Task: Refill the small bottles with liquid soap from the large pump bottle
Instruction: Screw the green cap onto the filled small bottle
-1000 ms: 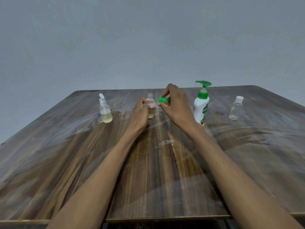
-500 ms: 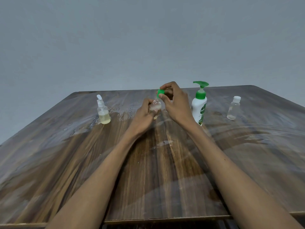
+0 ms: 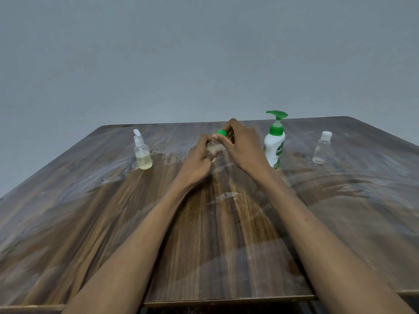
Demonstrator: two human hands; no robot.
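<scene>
The small clear bottle (image 3: 214, 147) in the middle is mostly hidden: the left hand (image 3: 199, 158) is curled around its body from the near side, so only a part of the transparent wall shows between the fingers, and I cannot tell how much liquid is inside. Its green cap (image 3: 221, 132) sits at the top of the bottle, and the right hand (image 3: 241, 149) pinches this cap with the thumb and fingertips; if the cap is fully screwed on or only placed on the neck is not possible to see. The two hands touch each other around this bottle, which is held over the far middle part of the wooden table (image 3: 226, 245), slightly blurred. Just to the right of the right hand stands the large pump bottle (image 3: 274, 146), white with a green pump head; the wrist covers its lower left corner. On its label some white letters on green begin with "De", but the rest is too small and cut to read. Far to the right, well apart, stands an almost empty small bottle with a white flip cap (image 3: 322, 148). To the left of the hands stands a small spray bottle (image 3: 142, 152) with yellowish liquid in the lower half. Both forearms are cut off at the bottom edge.
</scene>
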